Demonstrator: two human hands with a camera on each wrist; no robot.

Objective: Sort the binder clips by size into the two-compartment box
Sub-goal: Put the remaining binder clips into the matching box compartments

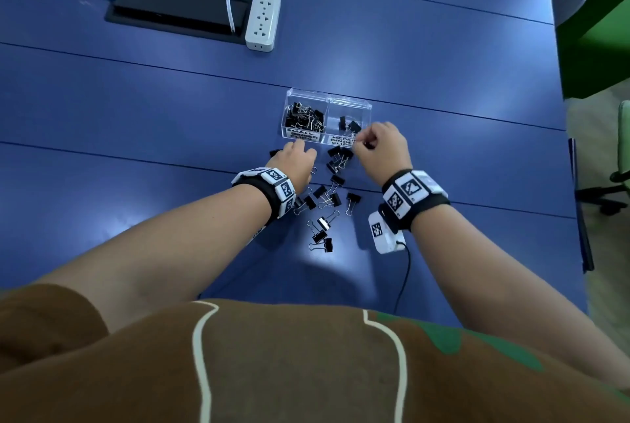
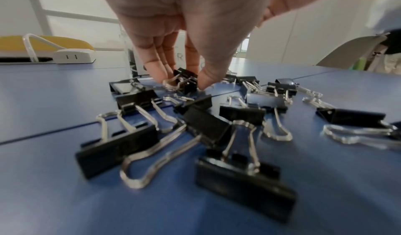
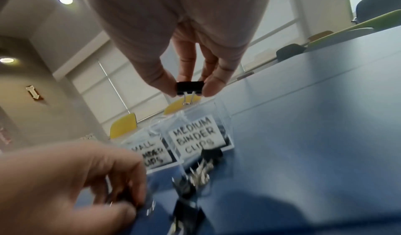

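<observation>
The person is wearing a brown short-sleeved shirt [image 1: 272, 361] with cream outlines and black wristbands [image 1: 414, 199] carrying white square-patterned marker blocks.

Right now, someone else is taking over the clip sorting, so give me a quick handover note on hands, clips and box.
Left hand: pinching a clip low on the table, in front of the box.
Right hand: holding one black clip in the air, near the medium compartment.
Done: the small compartment holds many clips; the medium one holds only a few.
Left: place both held clips, then sort the loose pile on the table between the wrists.
</observation>
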